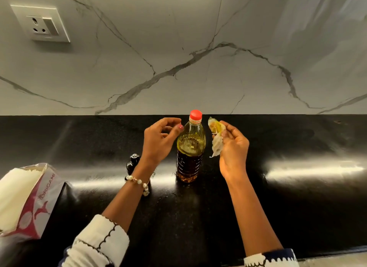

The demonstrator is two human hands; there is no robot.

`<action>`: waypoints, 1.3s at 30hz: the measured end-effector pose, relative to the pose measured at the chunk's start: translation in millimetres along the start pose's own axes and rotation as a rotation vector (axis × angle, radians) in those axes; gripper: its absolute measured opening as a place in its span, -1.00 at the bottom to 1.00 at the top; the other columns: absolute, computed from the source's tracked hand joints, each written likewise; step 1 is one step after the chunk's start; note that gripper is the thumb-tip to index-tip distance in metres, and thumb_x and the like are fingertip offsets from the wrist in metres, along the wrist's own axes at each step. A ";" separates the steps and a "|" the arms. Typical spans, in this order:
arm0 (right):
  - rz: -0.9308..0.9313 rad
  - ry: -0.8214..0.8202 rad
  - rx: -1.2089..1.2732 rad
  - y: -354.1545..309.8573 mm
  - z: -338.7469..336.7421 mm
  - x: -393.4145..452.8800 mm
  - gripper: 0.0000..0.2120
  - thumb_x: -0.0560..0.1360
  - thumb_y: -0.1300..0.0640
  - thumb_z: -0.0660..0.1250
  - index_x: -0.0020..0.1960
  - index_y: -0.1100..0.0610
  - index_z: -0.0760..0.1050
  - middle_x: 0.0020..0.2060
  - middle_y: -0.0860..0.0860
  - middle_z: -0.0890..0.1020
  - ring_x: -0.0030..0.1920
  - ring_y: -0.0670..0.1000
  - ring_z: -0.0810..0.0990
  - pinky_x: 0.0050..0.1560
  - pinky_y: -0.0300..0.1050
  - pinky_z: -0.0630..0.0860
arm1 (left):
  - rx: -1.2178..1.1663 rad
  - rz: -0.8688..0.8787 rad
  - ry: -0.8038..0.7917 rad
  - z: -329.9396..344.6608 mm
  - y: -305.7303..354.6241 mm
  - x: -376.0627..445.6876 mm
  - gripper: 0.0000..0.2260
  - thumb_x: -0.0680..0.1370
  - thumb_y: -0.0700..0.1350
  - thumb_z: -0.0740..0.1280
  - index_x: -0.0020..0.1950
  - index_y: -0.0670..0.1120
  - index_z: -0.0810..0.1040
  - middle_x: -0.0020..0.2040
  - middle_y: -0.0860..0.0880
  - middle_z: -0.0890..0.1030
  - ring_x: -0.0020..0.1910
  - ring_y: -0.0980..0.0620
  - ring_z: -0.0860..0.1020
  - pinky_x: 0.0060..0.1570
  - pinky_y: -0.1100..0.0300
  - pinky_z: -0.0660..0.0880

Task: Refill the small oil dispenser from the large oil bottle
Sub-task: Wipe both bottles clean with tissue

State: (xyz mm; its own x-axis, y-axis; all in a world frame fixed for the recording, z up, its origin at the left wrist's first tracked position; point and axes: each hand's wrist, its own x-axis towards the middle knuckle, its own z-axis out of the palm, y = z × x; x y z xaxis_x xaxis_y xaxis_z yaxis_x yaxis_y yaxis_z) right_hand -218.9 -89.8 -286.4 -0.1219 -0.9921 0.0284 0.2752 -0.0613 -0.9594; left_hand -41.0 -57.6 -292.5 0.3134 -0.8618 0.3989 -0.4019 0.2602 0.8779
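Hands flank the capped oil bottle on a black surface

The left hand (158,139) hovers loosely curled, holding nothing; the right hand (232,145) pinches an oily tissue (216,135). The large oil bottle (190,149) stands upright between them, the small dark dispenser (132,163) behind the left wrist, a marble wall (178,58) beyond.

One large oil bottle (189,147), one small dispenser (132,163), one tissue pack (25,199), two hands.
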 end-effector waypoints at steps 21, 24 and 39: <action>-0.246 -0.327 -0.390 37.1 11.2 -29.8 -0.57 0.63 0.27 0.13 0.48 0.06 0.27 0.00 -0.20 0.60 0.02 -0.19 0.60 0.08 -0.28 0.54 | 0.184 0.007 -0.018 16.1 12.9 -0.2 -0.57 0.35 -0.05 0.56 0.17 -0.10 0.59 0.01 0.03 0.63 -0.09 0.24 0.55 -0.11 0.59 0.37; -0.313 -0.335 -0.385 29.2 22.5 -24.8 -0.58 0.63 0.28 0.12 0.47 0.11 0.28 0.20 -0.05 0.57 0.17 -0.19 0.55 0.18 -0.27 0.50 | 0.183 0.001 -0.052 13.5 11.9 1.5 -0.59 0.37 -0.10 0.54 0.19 -0.11 0.58 0.02 0.02 0.63 -0.07 0.24 0.55 -0.10 0.62 0.34; 0.421 0.013 0.461 29.0 -23.9 0.5 -0.80 0.54 0.39 0.23 0.07 0.22 0.56 -0.04 0.17 0.65 -0.20 0.00 0.66 -0.28 -0.22 0.59 | 0.127 -0.073 -0.171 1.0 3.9 11.1 -0.59 0.37 -0.09 0.54 0.20 -0.03 0.58 -0.01 0.12 0.62 0.01 0.21 0.56 0.01 0.41 0.36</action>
State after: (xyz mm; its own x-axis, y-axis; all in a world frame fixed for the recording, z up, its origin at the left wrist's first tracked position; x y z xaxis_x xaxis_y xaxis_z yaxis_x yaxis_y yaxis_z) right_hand -233.7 -89.5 -320.8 0.0761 -0.9401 -0.3322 0.6853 0.2913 -0.6674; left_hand -40.0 -66.6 -284.9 0.1998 -0.9403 0.2755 -0.4918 0.1469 0.8582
